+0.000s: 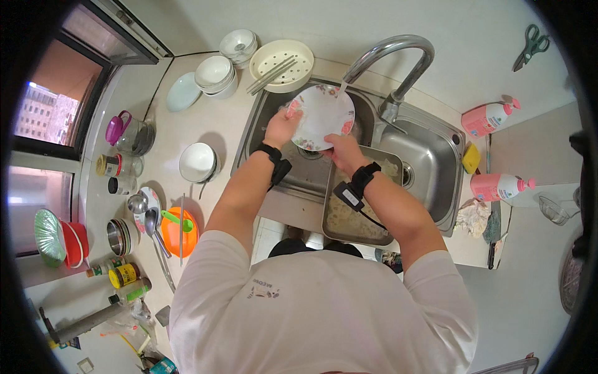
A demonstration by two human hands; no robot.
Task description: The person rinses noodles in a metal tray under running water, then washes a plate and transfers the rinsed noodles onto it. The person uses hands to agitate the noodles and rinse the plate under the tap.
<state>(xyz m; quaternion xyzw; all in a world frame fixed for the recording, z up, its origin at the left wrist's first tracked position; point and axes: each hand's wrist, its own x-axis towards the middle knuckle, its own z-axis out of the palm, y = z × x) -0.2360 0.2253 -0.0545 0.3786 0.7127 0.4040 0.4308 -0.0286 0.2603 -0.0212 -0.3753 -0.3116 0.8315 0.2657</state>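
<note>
A white plate with a floral rim (pixel 322 117) is held up over the left basin of a steel double sink (pixel 299 170). My left hand (pixel 284 125) grips its left edge, and my right hand (pixel 345 152) grips its lower right edge. Above the plate's upper right rim is the spout of a chrome faucet (pixel 395 46), with water running from it onto the plate. Beneath my right forearm a rectangular metal tray (pixel 357 219) with cloudy residue inside lies across the sink's front edge and divider.
Stacked white bowls (pixel 215 75), a cream perforated basket (pixel 299 51) with chopsticks and a bowl (pixel 198 161) stand left. An orange dish (pixel 175 238) with utensils sits nearer. Pink pump bottles (pixel 495 187), a yellow sponge (pixel 471 159) and a knife (pixel 493 243) lie right.
</note>
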